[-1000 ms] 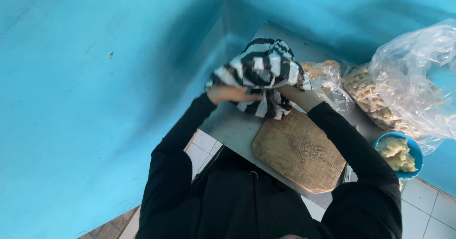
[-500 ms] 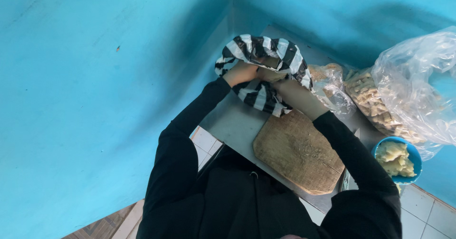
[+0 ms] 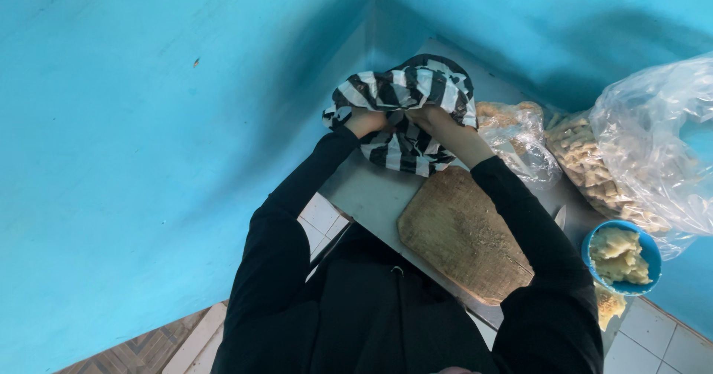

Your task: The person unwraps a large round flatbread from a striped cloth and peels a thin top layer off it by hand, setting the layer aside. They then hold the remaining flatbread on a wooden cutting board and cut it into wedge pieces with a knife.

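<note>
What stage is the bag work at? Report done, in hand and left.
Done: the blue bowl already holds pale yellow pieces, and the wooden board lies bare. In hand: the left hand and the right hand both grip the top of the black-and-white striped bag. Left: the clear bags of pale pieces sit untouched beside it.

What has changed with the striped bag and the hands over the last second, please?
Both hands, the left hand and the right hand, kept their grip on the black-and-white striped bag and worked it upward, so its top now bulges above them instead of hanging around them. The wooden board, the clear bags of pale pieces and the blue bowl stayed put.
</note>
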